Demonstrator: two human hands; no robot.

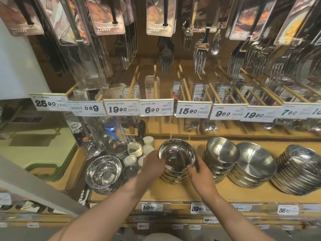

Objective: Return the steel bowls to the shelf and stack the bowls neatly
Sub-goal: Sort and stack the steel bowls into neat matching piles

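A shiny steel bowl (177,154) sits on top of a short stack of steel bowls (173,177) on the wooden shelf (173,193). My left hand (152,164) grips the top bowl's left rim. My right hand (199,173) holds its right side, fingertips at the rim. To the right stand more stacks: a tilted stack (219,157), a wider brushed-steel stack (251,166) and a stack of shallow bowls (298,169). At the left sits another stack of polished bowls (103,171).
Small white cups (148,145) and glass dishes (114,145) crowd the shelf's back left. Price tags (156,109) line a rail above, with packaged forks and cutlery (199,54) hanging overhead. The shelf's front edge carries more price labels (197,208).
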